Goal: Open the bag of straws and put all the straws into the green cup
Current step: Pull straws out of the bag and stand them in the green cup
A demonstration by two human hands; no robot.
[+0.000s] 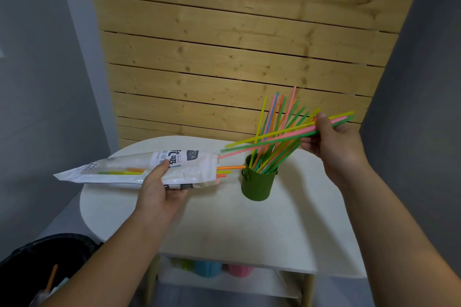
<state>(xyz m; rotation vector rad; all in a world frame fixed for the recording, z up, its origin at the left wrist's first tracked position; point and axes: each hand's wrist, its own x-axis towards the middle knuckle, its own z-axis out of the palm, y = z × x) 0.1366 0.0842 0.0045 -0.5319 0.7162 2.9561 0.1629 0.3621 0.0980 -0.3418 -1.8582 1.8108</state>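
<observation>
Left hand (159,187) grips the bag (119,172) round its middle, thumb on top and fingers curled beneath, holding it roughly level above the table (224,222) with the open mouth pointing at the green cup (257,185). Right hand (334,143) pinches a small bunch of held straws (287,136), yellow, pink and green, near one end. The bunch lies almost flat, crossing over the cup, with its free ends near the bag mouth.

Risks as I judge them:
- Held straws are splayed, not aligned. Tipped down like this, one could miss the rim and fall to the table or floor.
- Standing straws (272,117) fan out and crowd the cup. Pushing more in could knock some out, or tip the cup, which looks light.
- Leftover straws (230,168), orange and yellow, poke from the bag mouth. If the bag tilts they could slide out before being gripped.
- Bin (37,257) sits low on the left. A dropped straw could land there.

Task things: the cup is upright near the table's middle and well filled. The bag is open, white with printed text, and nearly empty, with a few straws visible through its clear panel.
</observation>
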